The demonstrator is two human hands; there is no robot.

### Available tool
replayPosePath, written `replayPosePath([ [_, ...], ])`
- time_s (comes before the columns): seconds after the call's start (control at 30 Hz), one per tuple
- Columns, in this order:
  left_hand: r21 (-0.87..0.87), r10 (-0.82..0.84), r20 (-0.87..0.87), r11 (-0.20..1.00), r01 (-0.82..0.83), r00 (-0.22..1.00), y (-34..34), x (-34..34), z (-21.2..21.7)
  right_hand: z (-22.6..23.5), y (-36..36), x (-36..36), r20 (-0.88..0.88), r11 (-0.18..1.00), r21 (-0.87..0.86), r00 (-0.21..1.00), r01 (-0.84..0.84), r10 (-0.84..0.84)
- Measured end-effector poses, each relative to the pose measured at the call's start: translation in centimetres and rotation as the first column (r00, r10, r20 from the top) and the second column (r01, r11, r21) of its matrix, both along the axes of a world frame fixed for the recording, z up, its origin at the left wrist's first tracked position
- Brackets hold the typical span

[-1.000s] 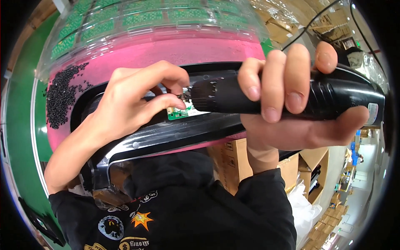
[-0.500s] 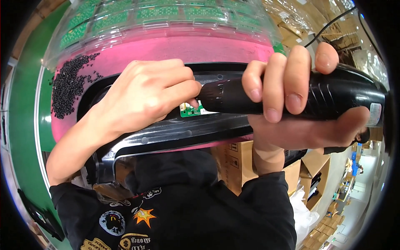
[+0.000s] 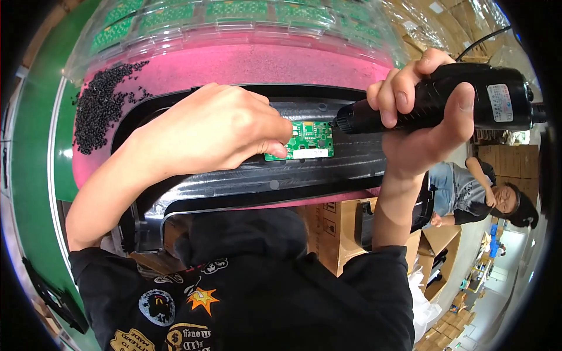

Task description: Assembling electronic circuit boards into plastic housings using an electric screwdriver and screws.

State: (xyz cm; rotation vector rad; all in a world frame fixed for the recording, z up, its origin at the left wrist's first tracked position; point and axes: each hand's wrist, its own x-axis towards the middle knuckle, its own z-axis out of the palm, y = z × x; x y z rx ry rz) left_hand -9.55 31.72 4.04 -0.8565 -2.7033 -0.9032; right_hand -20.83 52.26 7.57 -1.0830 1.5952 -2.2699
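A green circuit board (image 3: 316,140) with a white label strip lies inside a long black plastic housing (image 3: 234,186). My left hand (image 3: 219,131) is closed over the board's left end, thumb and forefinger touching it. Anything held within those curled fingers is hidden. My right hand (image 3: 418,111) grips a black electric screwdriver (image 3: 451,96) held almost level, its thumb stretched along the near side. The screwdriver's nose points left and its tip is at the board's far right corner; whether it touches there I cannot tell.
Small black screws (image 3: 99,111) are heaped on the pink mat (image 3: 246,64) at the left. Clear plastic trays (image 3: 234,29) of green boards stand at the back. Cardboard boxes (image 3: 331,234) are near right. Another person (image 3: 468,184) is farther right. A cable (image 3: 483,41) trails behind the screwdriver.
The screwdriver has moved right, away from my left fingers, to the board's right corner, and its rear has swung up. More of the board shows. The other person has come into fuller view.
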Motion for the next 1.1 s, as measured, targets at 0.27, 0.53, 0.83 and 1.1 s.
replayPosePath([
  [0.27, -0.071, 0.068, 0.193, 0.996, -0.055, 0.979, 0.0, 0.2, 0.5, -0.6, -0.5, -0.2, -0.031, 0.999, 0.037, 1.000, 0.007, -0.006],
  [0.53, -0.100, 0.165, 0.360, 0.985, -0.138, 0.918, 0.2, 0.2, 1.5, -0.9, -0.8, -0.8, 0.011, 0.994, 0.034, 0.994, -0.106, 0.106],
  [0.83, -0.062, 0.140, 0.274, 0.990, -0.128, 0.951, -0.2, 0.5, 0.5, -0.8, -1.1, 0.7, 0.059, 0.999, -0.016, 0.998, 0.035, -0.034],
  [1.1, 0.330, 0.001, 0.064, 0.944, -0.023, 0.998, 0.2, 0.0, -0.2, 2.4, 0.9, 4.0, -0.048, 0.858, -0.444, 0.963, -0.259, 0.266],
])
